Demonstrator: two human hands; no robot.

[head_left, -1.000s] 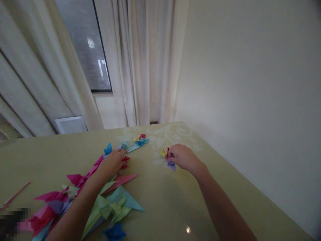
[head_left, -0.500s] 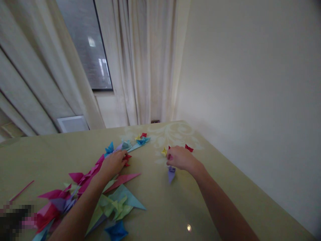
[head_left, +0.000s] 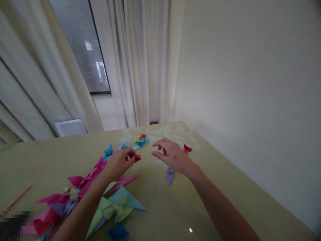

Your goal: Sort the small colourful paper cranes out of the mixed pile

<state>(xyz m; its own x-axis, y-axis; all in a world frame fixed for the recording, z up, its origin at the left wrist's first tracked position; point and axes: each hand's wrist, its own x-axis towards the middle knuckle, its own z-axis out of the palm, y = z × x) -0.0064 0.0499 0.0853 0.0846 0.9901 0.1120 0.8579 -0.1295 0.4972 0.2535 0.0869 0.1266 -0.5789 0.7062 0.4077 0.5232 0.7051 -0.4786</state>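
My left hand (head_left: 118,162) pinches a small red folded paper piece (head_left: 136,157) a little above the yellow-green table (head_left: 160,207). My right hand (head_left: 171,155) hovers just to its right with fingers spread and nothing in them. A purple folded piece (head_left: 170,174) lies on the table below my right hand. Another red folded piece (head_left: 187,148) sits just beyond that hand. A yellow piece is mostly hidden behind my right fingers.
A heap of pink, green and blue folded paper shapes (head_left: 100,201) lies along the left. A blue, yellow and red cluster (head_left: 140,140) sits near the table's far edge. Curtains (head_left: 140,63), a window (head_left: 77,43) and a plain wall (head_left: 250,83) stand behind.
My left hand has lifted a red piece off the table and moved right. My right hand has opened, leaving the purple and red pieces on the table, and moved left toward my left hand.
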